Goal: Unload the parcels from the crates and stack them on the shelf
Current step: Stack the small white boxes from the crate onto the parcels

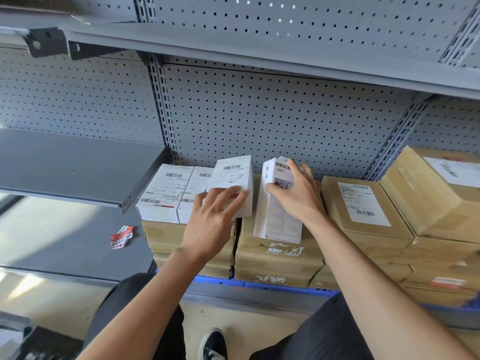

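Now 2 white parcels are being squared onto the stack

Here the left hand (218, 211) lies with straight fingers on a tilted white parcel (233, 183), likely pressing it down beside the 2 flat white parcels (168, 193) so the row sits level. The right hand (298, 193) curls around a printed white box (275, 203), holding it on the brown cartons (275, 255) so it does not slide off. More cartons (363, 211) are stacked to the right on the shelf (259, 283); no crates are clearly visible

A crumpled red-and-white wrapper (121, 236) lies on the grey ledge (65, 240), near a black shoe (213, 344) on the floor.
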Action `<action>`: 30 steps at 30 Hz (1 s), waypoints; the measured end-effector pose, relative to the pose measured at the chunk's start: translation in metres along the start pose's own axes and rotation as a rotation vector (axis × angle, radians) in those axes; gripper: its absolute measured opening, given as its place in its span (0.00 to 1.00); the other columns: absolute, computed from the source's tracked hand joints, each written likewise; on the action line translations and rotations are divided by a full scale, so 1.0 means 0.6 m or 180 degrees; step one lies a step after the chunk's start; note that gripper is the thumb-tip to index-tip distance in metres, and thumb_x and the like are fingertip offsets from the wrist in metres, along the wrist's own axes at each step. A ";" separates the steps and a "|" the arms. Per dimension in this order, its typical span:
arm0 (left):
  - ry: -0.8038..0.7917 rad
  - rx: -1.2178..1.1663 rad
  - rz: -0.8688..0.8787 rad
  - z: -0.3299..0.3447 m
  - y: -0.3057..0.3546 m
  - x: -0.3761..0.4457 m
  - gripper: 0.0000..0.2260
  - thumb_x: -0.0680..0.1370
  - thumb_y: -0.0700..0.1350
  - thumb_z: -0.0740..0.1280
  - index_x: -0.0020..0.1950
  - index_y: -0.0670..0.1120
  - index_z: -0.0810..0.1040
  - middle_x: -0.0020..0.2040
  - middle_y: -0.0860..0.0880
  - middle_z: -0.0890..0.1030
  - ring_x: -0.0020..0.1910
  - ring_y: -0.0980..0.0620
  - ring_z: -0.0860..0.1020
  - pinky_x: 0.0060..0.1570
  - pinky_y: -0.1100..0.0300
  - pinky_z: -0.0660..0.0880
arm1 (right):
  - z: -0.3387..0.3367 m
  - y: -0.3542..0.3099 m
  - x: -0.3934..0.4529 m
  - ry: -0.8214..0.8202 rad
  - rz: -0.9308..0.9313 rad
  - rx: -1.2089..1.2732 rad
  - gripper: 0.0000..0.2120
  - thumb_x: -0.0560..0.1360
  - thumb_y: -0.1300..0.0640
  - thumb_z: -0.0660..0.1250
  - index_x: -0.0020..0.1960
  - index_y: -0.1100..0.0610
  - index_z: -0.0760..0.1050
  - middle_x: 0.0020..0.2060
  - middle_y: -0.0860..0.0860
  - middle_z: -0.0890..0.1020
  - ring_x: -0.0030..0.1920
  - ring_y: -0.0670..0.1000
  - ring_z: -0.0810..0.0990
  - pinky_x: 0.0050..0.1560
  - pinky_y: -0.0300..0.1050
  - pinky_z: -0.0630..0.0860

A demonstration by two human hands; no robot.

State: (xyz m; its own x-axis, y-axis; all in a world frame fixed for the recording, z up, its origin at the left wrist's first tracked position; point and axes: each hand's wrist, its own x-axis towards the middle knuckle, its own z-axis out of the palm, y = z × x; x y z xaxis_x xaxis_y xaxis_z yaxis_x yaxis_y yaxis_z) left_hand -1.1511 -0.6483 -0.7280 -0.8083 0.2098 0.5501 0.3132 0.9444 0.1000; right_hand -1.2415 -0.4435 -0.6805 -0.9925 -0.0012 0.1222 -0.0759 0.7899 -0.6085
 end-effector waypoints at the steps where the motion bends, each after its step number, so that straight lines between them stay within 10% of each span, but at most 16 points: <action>1: -0.0021 0.0014 0.0014 0.004 0.005 0.004 0.39 0.63 0.32 0.76 0.73 0.50 0.72 0.69 0.50 0.75 0.60 0.43 0.75 0.52 0.45 0.73 | -0.005 0.005 0.000 0.0013 0.0033 -0.0007 0.42 0.71 0.39 0.70 0.80 0.40 0.55 0.78 0.45 0.56 0.73 0.57 0.63 0.56 0.48 0.66; 30: -0.0657 0.0424 0.0166 0.083 0.038 -0.020 0.33 0.65 0.32 0.72 0.70 0.49 0.76 0.67 0.46 0.77 0.62 0.42 0.74 0.53 0.46 0.70 | 0.003 0.055 0.010 -0.0077 0.0354 -0.0107 0.43 0.69 0.36 0.68 0.80 0.39 0.54 0.80 0.46 0.54 0.74 0.62 0.61 0.70 0.61 0.67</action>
State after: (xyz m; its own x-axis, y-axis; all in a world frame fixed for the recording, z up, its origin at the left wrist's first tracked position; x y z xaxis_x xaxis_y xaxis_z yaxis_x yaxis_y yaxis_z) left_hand -1.1589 -0.6166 -0.7739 -0.8817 0.2937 0.3693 0.3000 0.9530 -0.0417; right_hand -1.2502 -0.4184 -0.7011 -0.9967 0.0731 0.0362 0.0377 0.8061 -0.5906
